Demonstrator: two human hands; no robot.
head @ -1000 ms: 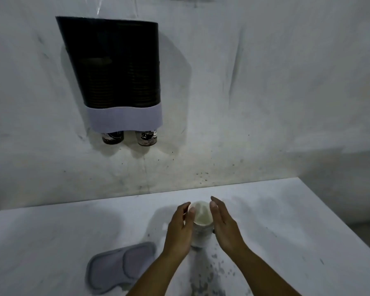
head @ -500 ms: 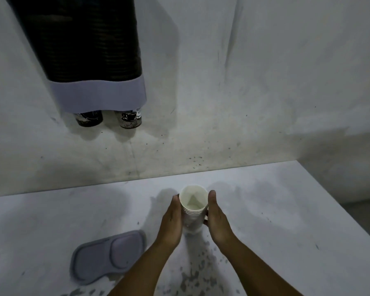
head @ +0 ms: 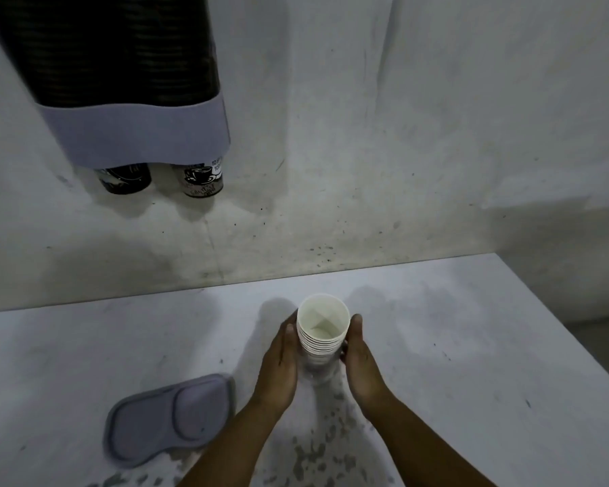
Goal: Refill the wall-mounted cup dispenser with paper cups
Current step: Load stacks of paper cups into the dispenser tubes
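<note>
A stack of white paper cups (head: 322, 332) stands upright on the white table (head: 471, 346), open end up. My left hand (head: 280, 363) presses its left side and my right hand (head: 359, 356) its right side, so both hold the stack between them. The wall-mounted cup dispenser (head: 120, 82) hangs at the upper left: a dark ribbed body with a pale band at the bottom. Two printed cup bottoms (head: 201, 181) stick out below it. The dispenser's top is cut off by the frame.
A grey lid-like tray (head: 171, 418) lies on the table left of my forearms. Dark speckles mark the table surface near me. The table's right edge runs diagonally at the right, with floor beyond. The stained wall rises just behind the table.
My hands went from cupped over the stack's top to gripping its sides, exposing the open cup. My view has moved closer and to the right, so the dispenser sits higher and further left.
</note>
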